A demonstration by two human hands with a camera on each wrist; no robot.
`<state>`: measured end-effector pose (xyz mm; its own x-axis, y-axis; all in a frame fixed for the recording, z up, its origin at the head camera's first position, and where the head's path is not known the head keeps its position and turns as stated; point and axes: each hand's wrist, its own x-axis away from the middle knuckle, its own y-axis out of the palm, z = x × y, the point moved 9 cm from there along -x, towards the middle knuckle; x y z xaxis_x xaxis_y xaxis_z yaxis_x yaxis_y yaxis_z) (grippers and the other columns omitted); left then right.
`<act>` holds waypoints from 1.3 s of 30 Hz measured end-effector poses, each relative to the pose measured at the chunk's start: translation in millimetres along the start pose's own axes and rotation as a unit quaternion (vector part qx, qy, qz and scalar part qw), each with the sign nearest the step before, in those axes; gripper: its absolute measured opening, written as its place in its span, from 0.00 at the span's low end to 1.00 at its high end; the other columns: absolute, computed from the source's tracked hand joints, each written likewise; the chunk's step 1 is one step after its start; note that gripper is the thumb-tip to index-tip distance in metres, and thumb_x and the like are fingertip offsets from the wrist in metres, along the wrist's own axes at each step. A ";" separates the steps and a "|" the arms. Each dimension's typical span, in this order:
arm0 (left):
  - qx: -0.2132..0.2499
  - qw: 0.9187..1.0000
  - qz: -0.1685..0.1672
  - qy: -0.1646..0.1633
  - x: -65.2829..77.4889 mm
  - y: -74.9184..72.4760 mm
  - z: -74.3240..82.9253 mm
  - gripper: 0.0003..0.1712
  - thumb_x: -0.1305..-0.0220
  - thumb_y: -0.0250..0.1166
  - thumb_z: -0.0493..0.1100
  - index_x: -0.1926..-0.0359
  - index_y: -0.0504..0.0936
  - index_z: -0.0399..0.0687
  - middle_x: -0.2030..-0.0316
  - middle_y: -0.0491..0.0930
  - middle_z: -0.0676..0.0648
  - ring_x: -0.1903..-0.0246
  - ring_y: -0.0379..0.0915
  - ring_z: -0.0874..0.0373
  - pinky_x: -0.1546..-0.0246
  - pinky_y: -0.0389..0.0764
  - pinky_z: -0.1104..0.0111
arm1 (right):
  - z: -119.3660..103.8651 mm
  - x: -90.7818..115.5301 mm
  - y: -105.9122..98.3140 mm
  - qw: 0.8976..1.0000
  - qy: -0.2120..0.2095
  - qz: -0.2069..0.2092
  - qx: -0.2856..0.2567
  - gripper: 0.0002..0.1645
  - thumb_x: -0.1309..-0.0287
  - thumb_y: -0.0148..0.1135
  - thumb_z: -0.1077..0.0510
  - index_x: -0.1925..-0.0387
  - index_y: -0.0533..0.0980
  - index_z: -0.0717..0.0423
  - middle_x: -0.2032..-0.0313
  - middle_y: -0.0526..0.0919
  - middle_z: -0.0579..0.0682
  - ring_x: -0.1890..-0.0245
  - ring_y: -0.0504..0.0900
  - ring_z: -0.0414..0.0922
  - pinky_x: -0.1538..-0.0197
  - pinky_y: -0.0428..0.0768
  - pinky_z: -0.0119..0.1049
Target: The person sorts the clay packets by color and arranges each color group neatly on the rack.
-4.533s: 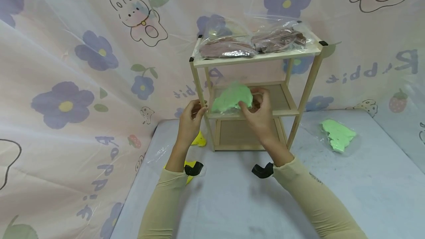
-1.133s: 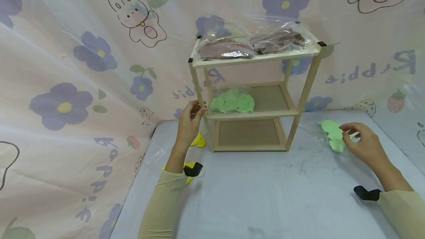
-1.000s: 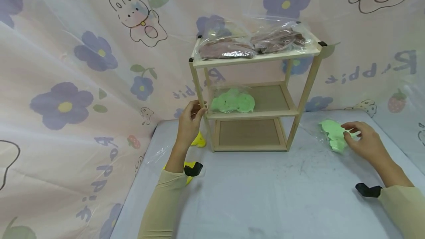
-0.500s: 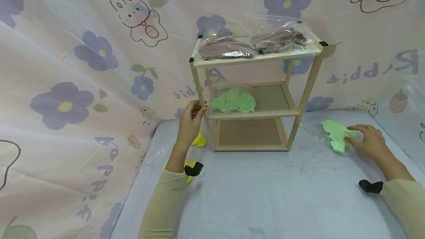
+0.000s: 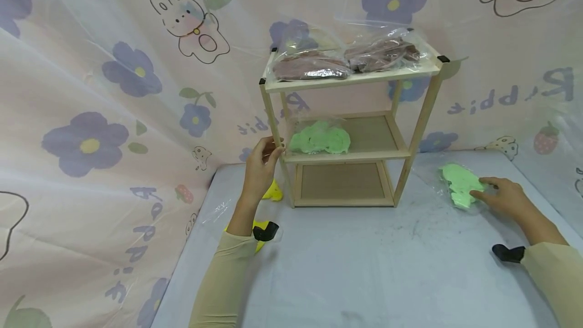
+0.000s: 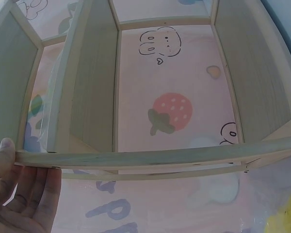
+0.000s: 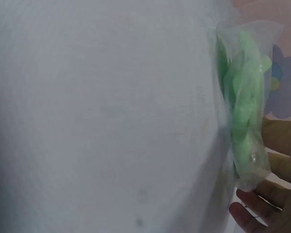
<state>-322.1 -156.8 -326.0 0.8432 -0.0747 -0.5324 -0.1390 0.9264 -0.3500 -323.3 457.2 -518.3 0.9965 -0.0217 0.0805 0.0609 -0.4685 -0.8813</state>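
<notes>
Touching a green packet (image 5: 460, 186) at frame right, my right hand (image 5: 510, 197) stands narrow, whether pinching I can't tell; remotely, I'd pinch past the plastic edge and lift level, left hand (image 5: 261, 166) gripping the wooden rack (image 5: 355, 156), centre. Counted: two green packets (image 5: 321, 138), two brown packets (image 5: 309, 67), upper centre, two yellow patches (image 5: 274, 192), left.

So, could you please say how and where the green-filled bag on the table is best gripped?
Probably pinch the green-filled bag by its right edge, from the right: it is thin, and that edge faces the right hand, away from the wooden rack.
</notes>
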 end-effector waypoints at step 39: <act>0.007 1.000 -0.002 -0.004 -0.1 0.4 1.4 0.18 0.20 0.64 0.44 0.37 0.81 0.42 0.48 0.85 0.41 0.45 0.82 0.47 0.36 0.83 0.54 | -9.3 20.7 0.4 0.994 0.071 0.058 -0.050 0.54 0.24 0.64 0.45 0.29 0.52 0.89 0.48 0.75 0.85 0.46 0.71 0.83 0.42 0.72 0.78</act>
<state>-321.5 -155.9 -325.0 0.8475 -0.0766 -0.5252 -0.1276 0.9311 -0.3416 -303.2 448.3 -512.7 0.9779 -0.2023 0.0518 -0.0677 -0.5417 -0.8379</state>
